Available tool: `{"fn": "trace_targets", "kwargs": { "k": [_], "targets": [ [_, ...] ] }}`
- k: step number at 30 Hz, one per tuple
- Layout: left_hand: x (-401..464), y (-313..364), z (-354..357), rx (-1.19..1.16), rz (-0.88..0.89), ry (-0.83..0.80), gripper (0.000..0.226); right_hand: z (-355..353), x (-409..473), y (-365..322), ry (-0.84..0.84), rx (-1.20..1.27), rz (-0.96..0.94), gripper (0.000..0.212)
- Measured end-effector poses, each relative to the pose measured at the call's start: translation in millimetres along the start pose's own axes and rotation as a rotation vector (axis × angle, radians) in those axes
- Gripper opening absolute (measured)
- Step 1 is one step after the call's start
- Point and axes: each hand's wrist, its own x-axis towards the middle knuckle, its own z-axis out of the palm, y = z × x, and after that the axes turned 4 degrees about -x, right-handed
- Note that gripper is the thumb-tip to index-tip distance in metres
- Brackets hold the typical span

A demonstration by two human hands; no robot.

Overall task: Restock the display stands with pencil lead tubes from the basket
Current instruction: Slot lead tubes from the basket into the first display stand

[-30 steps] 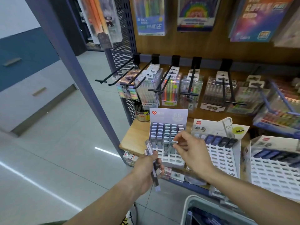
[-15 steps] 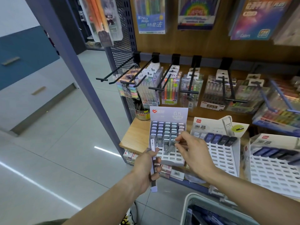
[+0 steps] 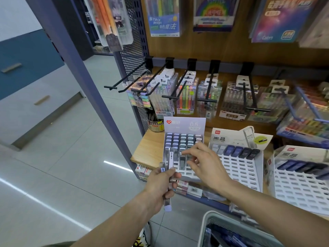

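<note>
My left hand [image 3: 161,184] grips a small bunch of pencil lead tubes [image 3: 171,158] upright, just in front of the left display stand [image 3: 184,125]. That stand's upper rows are full of pastel-capped tubes. My right hand [image 3: 204,164] hovers over its lower rows, fingertips pinching a grey tube [image 3: 182,160] that stands in a slot. The middle stand [image 3: 240,168] holds one row of dark tubes. The right stand [image 3: 302,184] carries a few dark tubes. The basket [image 3: 204,227] sits at the bottom edge with dark tubes inside.
Black peg hooks [image 3: 160,75] with packs of pens stick out above the stands. The stands rest on a wooden shelf [image 3: 149,148]. A blue metal upright [image 3: 85,82] borders the shelf on the left, with tiled floor [image 3: 62,157] beyond.
My right hand has lowered a tube into a slot of the left stand. My left hand has turned its bunch of tubes more upright and moved closer to the stand.
</note>
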Motion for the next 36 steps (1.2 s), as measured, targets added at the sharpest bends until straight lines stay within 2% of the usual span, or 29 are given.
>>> {"fn": "trace_targets", "kwargs": {
  "k": [3,5,8,11,15,18,21,23,27,29,32,33,36],
  "targets": [
    [-1.8,0.6,-0.6,-0.007,0.015,-0.004,0.009,2.8,-2.1,-1.9,-0.036,-0.045,0.006,0.046],
    [-1.7,0.1,-1.1,-0.016,0.025,0.006,0.008,1.5,-0.5,-2.6,-0.036,-0.056,0.022,0.045],
    [-2.6,0.1,-1.5,-0.031,0.044,0.020,0.014,1.5,0.9,-2.0,-0.072,-0.058,0.046,0.040],
    [-5.1,1.9,-1.9,-0.041,0.076,0.028,0.018,5.0,-4.5,-2.8,-0.157,-0.066,0.039,0.048],
    [-6.5,4.5,-2.8,-0.028,0.140,0.051,0.026,-2.1,-2.8,-7.1,-0.109,-0.047,0.059,0.043],
    [-6.0,7.6,-3.7,-0.022,0.175,0.052,0.026,-21.7,9.6,-12.0,0.017,0.235,0.261,0.042],
    [-7.6,10.5,-3.4,0.007,0.182,0.014,0.027,-42.2,17.2,-17.4,-0.004,0.718,0.459,0.037],
    [-10.6,12.5,-0.1,0.019,0.185,-0.008,0.028,-50.8,16.1,-19.1,-0.009,0.827,0.488,0.024],
    [-15.3,19.7,6.4,-0.048,0.244,0.033,0.036,-58.4,3.6,-16.6,-0.002,0.852,0.592,0.013],
    [-15.5,23.4,7.9,-0.111,0.271,0.036,0.035,-59.8,-6.7,-17.4,-0.122,0.791,0.614,0.012],
    [-17.5,26.8,12.9,-0.122,0.280,0.037,0.033,-57.6,-20.1,-25.5,-0.389,0.657,0.563,0.014],
    [-18.6,26.8,15.4,-0.106,0.280,0.033,0.030,-57.8,-20.0,-28.0,-0.406,0.610,0.528,0.012],
    [-23.0,24.3,25.2,-0.034,0.261,-0.016,0.025,-65.9,-9.7,-26.9,-0.221,0.595,0.475,0.017]
  ]
}}
